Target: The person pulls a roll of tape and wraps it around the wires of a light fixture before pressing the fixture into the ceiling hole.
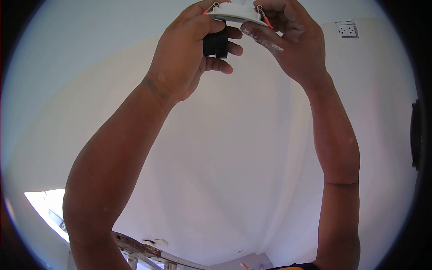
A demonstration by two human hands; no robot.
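Overhead, the left hand (pixel 186 54) curls closed around a black block (pixel 215 43) under a white round fixture (pixel 236 13), whose far rim the right hand (pixel 292 40) pinches with closed fingers.

The white downlight (pixel 236 13) is carried by my two raised hands. My left hand (pixel 189 54) clasps the rim on the downlight's left side, and its fingers curl round a black block (pixel 215 43) just under the downlight. My right hand (pixel 292 42) pinches the rim on its right side, touching an orange-tipped spring clip (pixel 266 20).
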